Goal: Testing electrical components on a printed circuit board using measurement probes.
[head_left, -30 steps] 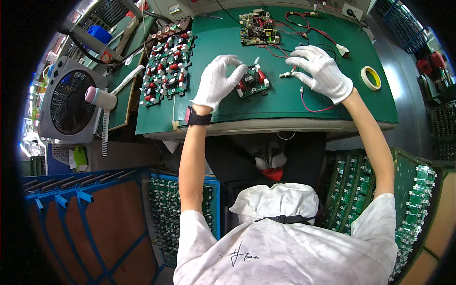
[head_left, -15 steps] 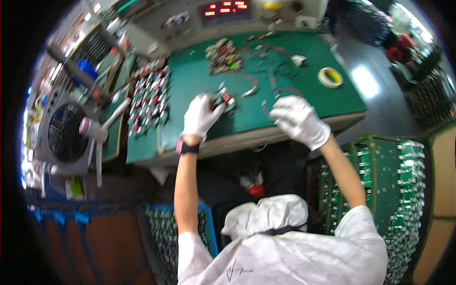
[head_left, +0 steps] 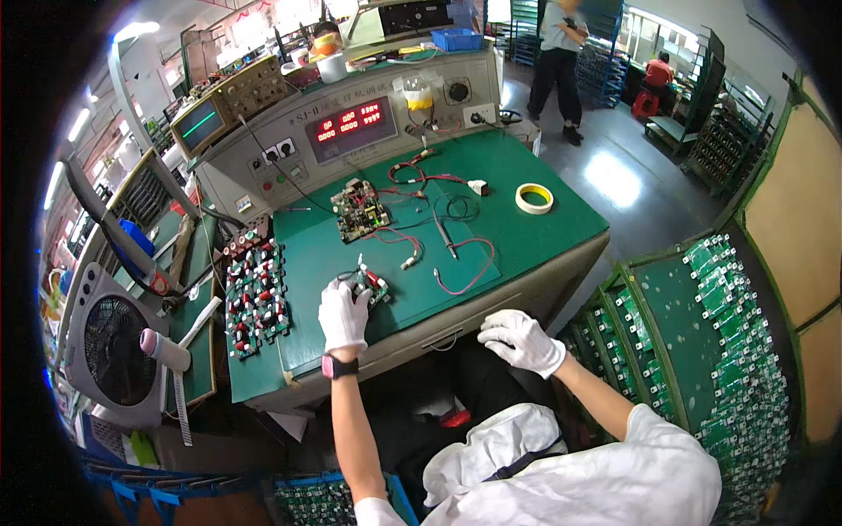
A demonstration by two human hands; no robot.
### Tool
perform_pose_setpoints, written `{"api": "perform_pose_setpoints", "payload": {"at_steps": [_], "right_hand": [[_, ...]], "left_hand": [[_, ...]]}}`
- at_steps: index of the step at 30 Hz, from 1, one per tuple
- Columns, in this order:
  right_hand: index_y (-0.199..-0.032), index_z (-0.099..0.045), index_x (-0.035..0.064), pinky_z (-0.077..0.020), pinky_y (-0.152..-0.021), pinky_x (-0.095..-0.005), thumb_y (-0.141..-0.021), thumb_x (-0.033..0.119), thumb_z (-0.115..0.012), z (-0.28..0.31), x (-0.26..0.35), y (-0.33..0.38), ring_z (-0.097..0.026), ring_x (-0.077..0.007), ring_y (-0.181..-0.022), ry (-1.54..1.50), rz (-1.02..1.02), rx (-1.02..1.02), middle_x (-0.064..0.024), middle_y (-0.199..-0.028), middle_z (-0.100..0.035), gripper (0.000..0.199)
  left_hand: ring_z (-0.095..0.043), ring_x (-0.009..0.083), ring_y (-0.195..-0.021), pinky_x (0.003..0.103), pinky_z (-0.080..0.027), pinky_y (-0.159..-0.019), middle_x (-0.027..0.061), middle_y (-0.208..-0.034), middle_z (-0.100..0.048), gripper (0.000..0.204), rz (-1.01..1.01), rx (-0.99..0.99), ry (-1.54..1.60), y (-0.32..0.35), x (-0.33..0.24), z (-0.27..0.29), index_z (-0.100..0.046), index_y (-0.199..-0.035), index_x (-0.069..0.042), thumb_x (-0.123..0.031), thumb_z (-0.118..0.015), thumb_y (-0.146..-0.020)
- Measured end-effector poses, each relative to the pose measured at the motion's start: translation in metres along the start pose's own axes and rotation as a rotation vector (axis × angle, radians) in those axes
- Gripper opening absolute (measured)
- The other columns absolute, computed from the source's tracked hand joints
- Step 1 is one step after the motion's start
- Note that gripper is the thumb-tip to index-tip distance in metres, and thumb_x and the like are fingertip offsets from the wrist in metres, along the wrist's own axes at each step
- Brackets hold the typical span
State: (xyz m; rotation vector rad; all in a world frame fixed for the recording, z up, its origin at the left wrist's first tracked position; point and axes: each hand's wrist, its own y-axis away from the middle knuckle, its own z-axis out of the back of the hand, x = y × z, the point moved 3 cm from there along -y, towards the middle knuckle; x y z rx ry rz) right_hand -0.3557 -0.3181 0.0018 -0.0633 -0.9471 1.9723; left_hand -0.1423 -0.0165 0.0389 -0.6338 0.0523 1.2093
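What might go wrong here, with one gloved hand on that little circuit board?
The left hand alone holds the small circuit board, so it might slip. The red test leads lie loose beside it and could snag. The right hand is off the bench edge, giving no support.

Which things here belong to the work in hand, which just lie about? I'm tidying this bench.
In hand: left hand on small green circuit board; right hand off the bench.
Lying about: yellow tape roll, grey desk fan, red test leads.
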Motion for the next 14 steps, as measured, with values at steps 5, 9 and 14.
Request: {"api": "perform_pose_setpoints", "payload": {"at_steps": [5, 9, 14], "right_hand": [[-0.108, -0.079, 0.01, -0.0574, -0.097, -0.0442, -0.094, 0.016, -0.078, -0.014, 0.022, -0.016, -0.073, -0.03, -0.108, -0.08, -0.066, 0.047, -0.0082, -0.112, -0.077, 0.015], [-0.109, -0.08, 0.0072, -0.0602, -0.091, -0.0414, -0.096, 0.017, -0.076, -0.054, 0.043, -0.029, -0.076, -0.0313, -0.103, -0.274, -0.155, 0.118, -0.0112, -0.109, -0.079, 0.016], [-0.116, -0.08, 0.01, -0.0609, -0.093, -0.0409, -0.099, 0.018, -0.075, -0.125, 0.066, -0.029, -0.077, -0.0309, -0.105, -0.427, -0.243, 0.391, -0.0129, -0.113, -0.08, 0.02]], "left_hand": [[-0.07, 0.0152, -0.091, 0.031, -0.058, -0.08, 0.0049, -0.111, -0.074, 0.023, 0.044, -0.062, 0.775, 0.065, -0.004, 0.03, -0.072, -0.12, 0.0, -0.011, -0.072, -0.101], [-0.068, 0.0085, -0.092, 0.026, -0.055, -0.083, 0.0021, -0.108, -0.075, 0.023, 0.426, 0.188, 1.33, 0.16, 0.005, 0.003, -0.07, -0.124, 0.002, -0.009, -0.071, -0.105], [-0.068, 0.0114, -0.103, 0.031, -0.054, -0.094, 0.0027, -0.115, -0.075, 0.038, 0.721, 0.27, 1.555, 0.252, 0.045, -0.087, -0.068, -0.134, 0.004, -0.017, -0.076, -0.104]]}}
